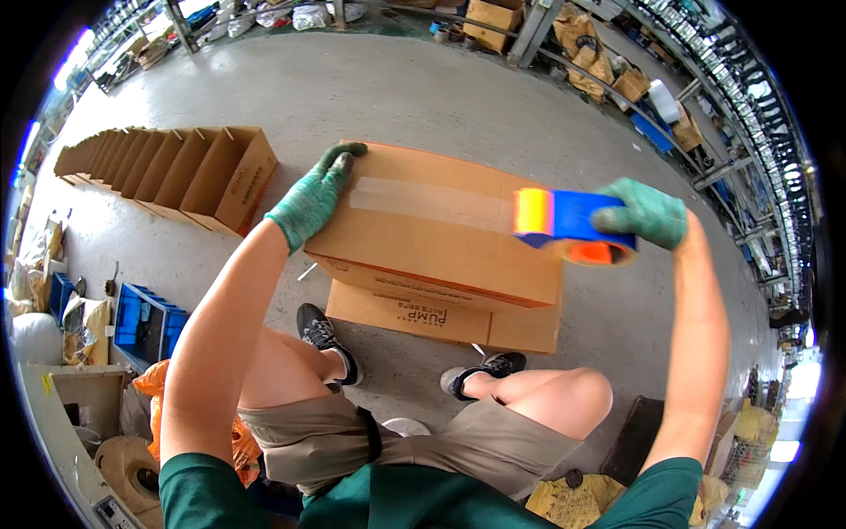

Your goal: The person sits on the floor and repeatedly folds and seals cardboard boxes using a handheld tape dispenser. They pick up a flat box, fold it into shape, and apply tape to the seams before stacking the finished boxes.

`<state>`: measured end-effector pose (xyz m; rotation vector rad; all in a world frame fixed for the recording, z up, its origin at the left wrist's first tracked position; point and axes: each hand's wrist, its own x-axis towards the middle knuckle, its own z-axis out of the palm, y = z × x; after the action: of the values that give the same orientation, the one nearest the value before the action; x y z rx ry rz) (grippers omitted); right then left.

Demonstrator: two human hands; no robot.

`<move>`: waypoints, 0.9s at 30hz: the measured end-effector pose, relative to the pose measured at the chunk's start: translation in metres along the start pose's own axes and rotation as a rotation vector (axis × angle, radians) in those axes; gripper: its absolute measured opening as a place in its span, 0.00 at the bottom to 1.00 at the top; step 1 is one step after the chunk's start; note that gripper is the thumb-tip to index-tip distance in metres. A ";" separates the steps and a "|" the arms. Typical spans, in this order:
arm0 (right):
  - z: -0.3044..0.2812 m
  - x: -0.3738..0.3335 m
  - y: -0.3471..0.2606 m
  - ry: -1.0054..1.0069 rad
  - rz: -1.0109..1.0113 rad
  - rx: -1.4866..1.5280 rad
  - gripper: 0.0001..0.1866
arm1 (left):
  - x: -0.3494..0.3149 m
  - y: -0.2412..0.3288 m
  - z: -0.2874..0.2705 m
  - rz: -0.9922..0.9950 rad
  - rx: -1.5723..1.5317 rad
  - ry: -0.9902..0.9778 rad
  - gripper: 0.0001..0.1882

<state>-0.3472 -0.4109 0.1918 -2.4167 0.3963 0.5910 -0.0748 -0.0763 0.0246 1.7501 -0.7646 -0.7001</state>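
A brown cardboard box (414, 238) lies before me, its long top face turned up. Clear packing tape (397, 199) runs along the middle of that face toward the right. My left hand (317, 194), in a green glove, presses on the box's far left end with the fingers over its edge. In my gloved right hand (648, 212) is a blue tape dispenser (577, 216) with an orange and yellow front, at the box's right end. The dispenser is slightly blurred. Beneath the box is another flattened-looking carton (405, 314), partly hidden.
A row of open cardboard boxes (198, 176) stands on the floor to the left. Nearer on the left are a blue crate (145, 322) and an orange bag (242, 441). Metal racks (608, 88) with cartons line the far right. My legs are on either side below the box.
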 end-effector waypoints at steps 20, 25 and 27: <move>0.055 0.019 0.034 0.072 0.071 -0.203 0.26 | -0.006 0.013 -0.002 -0.013 0.140 0.007 0.32; 0.138 0.048 0.036 -0.070 0.264 -0.555 0.13 | -0.005 0.010 -0.005 0.000 0.125 -0.005 0.36; 0.155 0.055 0.063 0.216 0.349 -0.280 0.16 | -0.011 0.013 0.000 -0.009 0.114 0.004 0.36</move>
<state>-0.3752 -0.3698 0.0233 -2.7118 0.8924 0.5633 -0.0842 -0.0708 0.0385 1.8585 -0.8074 -0.6700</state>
